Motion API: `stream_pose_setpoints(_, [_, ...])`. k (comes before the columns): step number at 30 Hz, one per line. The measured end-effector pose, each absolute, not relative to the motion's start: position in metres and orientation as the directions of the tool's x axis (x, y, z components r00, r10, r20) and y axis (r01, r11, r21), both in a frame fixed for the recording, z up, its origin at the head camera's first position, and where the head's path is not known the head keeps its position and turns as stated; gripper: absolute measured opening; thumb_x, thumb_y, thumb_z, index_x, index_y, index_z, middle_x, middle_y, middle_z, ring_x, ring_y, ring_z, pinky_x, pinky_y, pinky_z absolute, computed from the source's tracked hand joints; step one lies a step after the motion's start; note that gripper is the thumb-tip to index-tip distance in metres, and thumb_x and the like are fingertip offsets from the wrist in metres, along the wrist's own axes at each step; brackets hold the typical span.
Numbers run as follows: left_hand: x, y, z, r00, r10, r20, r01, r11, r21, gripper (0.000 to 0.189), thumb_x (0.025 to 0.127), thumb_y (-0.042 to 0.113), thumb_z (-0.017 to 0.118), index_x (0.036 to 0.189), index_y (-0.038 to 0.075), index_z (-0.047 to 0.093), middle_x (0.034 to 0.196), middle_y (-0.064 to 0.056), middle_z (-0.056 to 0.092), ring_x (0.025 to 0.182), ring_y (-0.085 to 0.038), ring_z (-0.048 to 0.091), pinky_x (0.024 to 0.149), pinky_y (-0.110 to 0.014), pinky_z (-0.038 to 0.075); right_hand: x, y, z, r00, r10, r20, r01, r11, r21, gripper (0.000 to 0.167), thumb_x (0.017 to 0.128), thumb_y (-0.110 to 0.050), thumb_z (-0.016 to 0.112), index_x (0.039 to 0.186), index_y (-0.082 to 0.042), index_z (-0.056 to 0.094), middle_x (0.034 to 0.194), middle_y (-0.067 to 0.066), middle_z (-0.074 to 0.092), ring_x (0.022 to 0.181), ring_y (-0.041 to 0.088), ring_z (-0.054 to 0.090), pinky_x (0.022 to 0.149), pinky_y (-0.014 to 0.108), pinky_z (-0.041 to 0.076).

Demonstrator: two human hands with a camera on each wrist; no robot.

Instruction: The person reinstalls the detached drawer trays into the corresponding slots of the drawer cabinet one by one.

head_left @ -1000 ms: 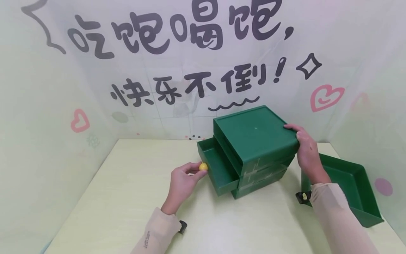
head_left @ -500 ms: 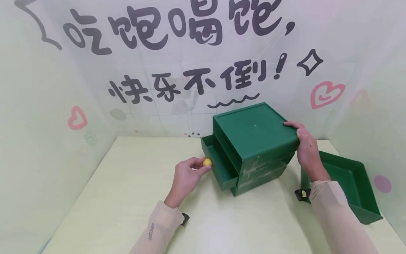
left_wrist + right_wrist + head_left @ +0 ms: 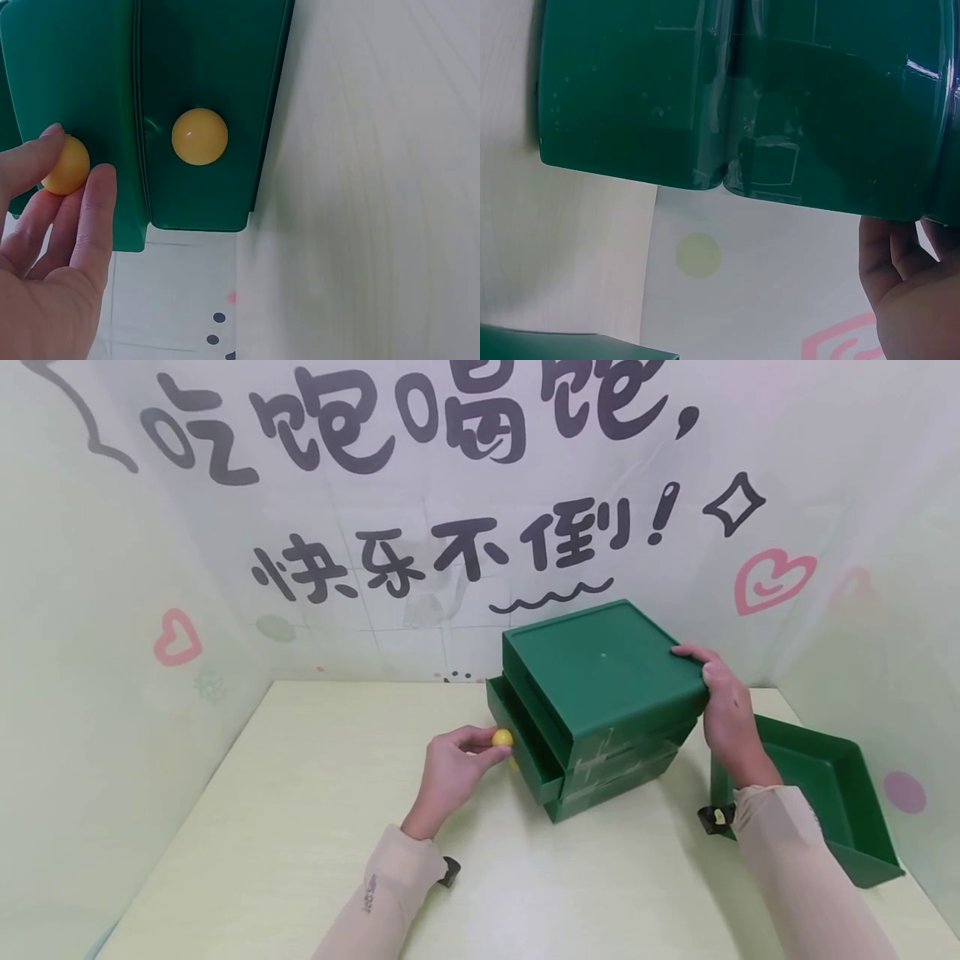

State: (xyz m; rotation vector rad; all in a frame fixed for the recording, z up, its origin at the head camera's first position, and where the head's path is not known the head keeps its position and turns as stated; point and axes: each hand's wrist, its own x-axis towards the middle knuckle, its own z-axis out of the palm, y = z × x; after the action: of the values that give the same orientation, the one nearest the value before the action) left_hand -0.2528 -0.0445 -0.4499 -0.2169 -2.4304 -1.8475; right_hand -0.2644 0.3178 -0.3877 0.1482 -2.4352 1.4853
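Observation:
A green drawer cabinet (image 3: 607,668) stands on the table, with its middle drawer (image 3: 551,787) pulled partly out towards the left. My left hand (image 3: 455,768) pinches the yellow round knob (image 3: 69,166) on that drawer's front between thumb and fingers. On the lower drawer's front (image 3: 196,199) sits another yellow knob (image 3: 199,136), mostly hidden in the head view. The top slot's opening faces left. My right hand (image 3: 726,714) holds the cabinet's top right edge, fingers on the top; in the right wrist view its fingers (image 3: 877,259) meet the green side.
A loose green drawer (image 3: 813,768) lies on the table at the right, partly behind my right forearm. Behind the table (image 3: 300,793) rises a wall hanging (image 3: 420,602) with dark lettering, and more sheeting stands at both sides.
My left hand has moved right and slightly up with the knob, and the middle drawer has slid further into the cabinet. My right hand stays on the cabinet.

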Motion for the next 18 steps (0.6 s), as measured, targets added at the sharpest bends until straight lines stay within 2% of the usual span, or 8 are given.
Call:
stream_pose_setpoints(6, [-0.255, -0.041, -0.451, -0.987, 0.075, 0.14, 0.155, 0.252, 0.955, 0.028, 0.081, 0.022, 0.087, 0.106, 0.013, 0.079, 0.097, -0.004, 0.079, 0.088, -0.015, 0.072, 0.073, -0.026, 0.058, -0.264, 0.318, -0.388, -0.953, 0.063, 0.295, -0.234, 0.462, -0.855, 0.057, 0.111, -0.042, 0.01, 0.149, -0.024, 0.049, 0.163, 0.005, 0.035, 0.147, 0.031, 0.033, 0.123, 0.064, 0.022])
stream_pose_setpoints(9, [-0.256, -0.039, -0.451, -0.989, 0.074, 0.131, 0.146, 0.253, 0.956, 0.027, 0.081, 0.023, 0.086, 0.106, 0.014, 0.079, 0.097, -0.004, 0.079, 0.089, -0.016, 0.072, 0.073, -0.027, 0.059, -0.264, 0.318, -0.388, -0.948, 0.065, 0.312, -0.245, 0.478, -0.844, 0.057, 0.111, -0.044, 0.011, 0.149, -0.024, 0.05, 0.162, 0.003, 0.038, 0.145, 0.026, 0.036, 0.124, 0.05, 0.027])
stream_pose_setpoints(13, [-0.256, -0.036, -0.452, -0.988, 0.076, 0.131, 0.146, 0.251, 0.957, 0.027, 0.081, 0.023, 0.086, 0.106, 0.014, 0.079, 0.097, -0.004, 0.079, 0.09, -0.016, 0.072, 0.074, -0.027, 0.059, -0.263, 0.318, -0.389, -0.941, 0.07, 0.33, -0.255, 0.495, -0.83, 0.057, 0.111, -0.044, 0.012, 0.148, -0.023, 0.051, 0.16, 0.002, 0.041, 0.142, 0.021, 0.04, 0.115, 0.027, 0.032])
stream_pose_setpoints(15, [-0.257, -0.034, -0.453, -0.988, 0.079, 0.134, 0.149, 0.246, 0.958, 0.028, 0.082, 0.024, 0.086, 0.106, 0.013, 0.079, 0.098, -0.005, 0.079, 0.09, -0.017, 0.072, 0.074, -0.027, 0.059, -0.263, 0.318, -0.389, -0.939, 0.072, 0.336, -0.26, 0.493, -0.83, 0.057, 0.111, -0.045, 0.013, 0.147, -0.023, 0.052, 0.16, 0.002, 0.041, 0.142, 0.019, 0.04, 0.112, 0.022, 0.032])
stream_pose_setpoints(18, [-0.258, -0.032, -0.454, -0.987, 0.083, 0.136, 0.152, 0.232, 0.961, 0.028, 0.082, 0.024, 0.086, 0.106, 0.012, 0.079, 0.099, -0.005, 0.078, 0.09, -0.017, 0.072, 0.076, -0.026, 0.06, -0.264, 0.318, -0.389, -0.937, 0.072, 0.342, -0.268, 0.483, -0.834, 0.057, 0.111, -0.045, 0.013, 0.147, -0.023, 0.052, 0.16, 0.002, 0.041, 0.142, 0.018, 0.04, 0.112, 0.022, 0.032])
